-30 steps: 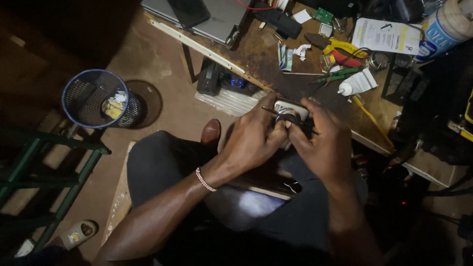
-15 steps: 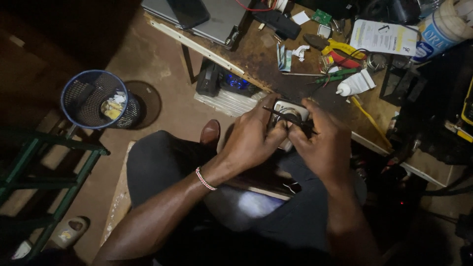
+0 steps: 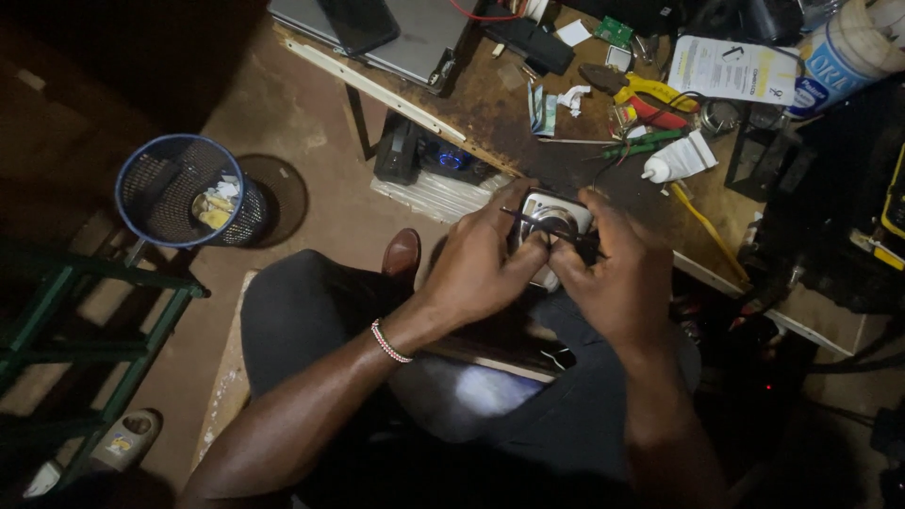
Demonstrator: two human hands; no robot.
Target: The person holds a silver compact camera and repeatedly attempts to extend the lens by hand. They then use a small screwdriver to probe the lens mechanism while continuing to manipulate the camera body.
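Both hands [image 3: 556, 269] grip small silver camera [image 3: 554, 215], round lens up.

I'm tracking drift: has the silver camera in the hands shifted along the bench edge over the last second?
No. The silver camera sits at the same spot below the white tube on the workbench.

Glue tube [image 3: 681, 159] (perhaps pliers [image 3: 633, 91]) crowd workbench [image 3: 490, 113].
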